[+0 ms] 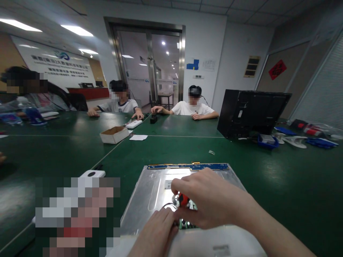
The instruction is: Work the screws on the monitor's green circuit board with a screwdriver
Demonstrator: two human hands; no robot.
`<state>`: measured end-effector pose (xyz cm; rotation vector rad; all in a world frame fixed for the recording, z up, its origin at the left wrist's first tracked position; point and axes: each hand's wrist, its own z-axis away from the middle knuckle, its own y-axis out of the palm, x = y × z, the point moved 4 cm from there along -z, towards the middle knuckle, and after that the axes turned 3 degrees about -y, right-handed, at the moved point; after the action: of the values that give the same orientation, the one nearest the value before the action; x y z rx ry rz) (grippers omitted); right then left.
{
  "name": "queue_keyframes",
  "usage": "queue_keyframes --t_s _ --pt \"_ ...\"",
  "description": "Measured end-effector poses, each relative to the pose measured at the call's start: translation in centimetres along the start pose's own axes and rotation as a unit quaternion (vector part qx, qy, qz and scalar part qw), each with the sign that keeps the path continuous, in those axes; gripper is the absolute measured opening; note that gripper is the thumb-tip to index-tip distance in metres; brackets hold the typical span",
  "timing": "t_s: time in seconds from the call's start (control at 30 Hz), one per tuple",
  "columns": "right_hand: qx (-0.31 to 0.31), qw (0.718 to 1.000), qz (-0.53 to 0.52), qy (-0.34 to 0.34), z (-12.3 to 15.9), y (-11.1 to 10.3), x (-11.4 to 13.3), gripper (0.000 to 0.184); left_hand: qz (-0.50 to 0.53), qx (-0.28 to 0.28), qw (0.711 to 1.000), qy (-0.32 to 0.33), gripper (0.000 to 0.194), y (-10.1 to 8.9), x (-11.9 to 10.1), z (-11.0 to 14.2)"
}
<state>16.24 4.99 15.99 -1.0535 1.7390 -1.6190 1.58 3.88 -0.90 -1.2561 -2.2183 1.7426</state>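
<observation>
A flat silver metal panel [139, 196], like the back of a display, lies in front of me. A blue circuit strip [171, 167] runs along its far edge. Low in the middle sits a green circuit board [189, 224], largely covered by my hands. My right hand [206, 198] grips the red and black handle of a screwdriver [183, 200] over the board; its tip is hidden. Close beside it, my left hand [158, 228] rests at the board with its fingers bent together. Its fingertips are hidden, so what they hold does not show.
A black monitor [252, 110] stands at the right, near a blue tray [268, 141] and blue cloth-like items [321, 142]. An open cardboard box [114, 135] and white paper [138, 137] lie ahead. A white device [93, 174] is at left, partly pixelated. Several people sit around the green table [171, 150].
</observation>
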Motion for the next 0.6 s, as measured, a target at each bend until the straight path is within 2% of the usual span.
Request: queue_keyframes --t_s 0.1,0.2,0.4,0.6 --pt "0.002 1.000 -0.009 -0.006 0.25 -0.23 -0.02 0.016 0.025 0.011 1.000 -0.007 0.014 -0.55 -0.36 -0.08" --pt "0.006 1.000 -0.009 -0.002 0.21 -0.15 -0.08 0.020 0.028 0.018 0.999 -0.006 0.014 -0.77 -0.48 -0.11" --pt "0.009 1.000 0.004 0.020 -0.10 0.20 -0.25 0.020 0.016 0.003 1.000 0.004 0.017 -0.48 -0.28 -0.11" --pt "-0.006 1.000 -0.004 -0.018 0.20 -0.22 0.11 0.013 0.019 0.013 1.000 -0.005 0.015 -0.77 -0.43 -0.25"
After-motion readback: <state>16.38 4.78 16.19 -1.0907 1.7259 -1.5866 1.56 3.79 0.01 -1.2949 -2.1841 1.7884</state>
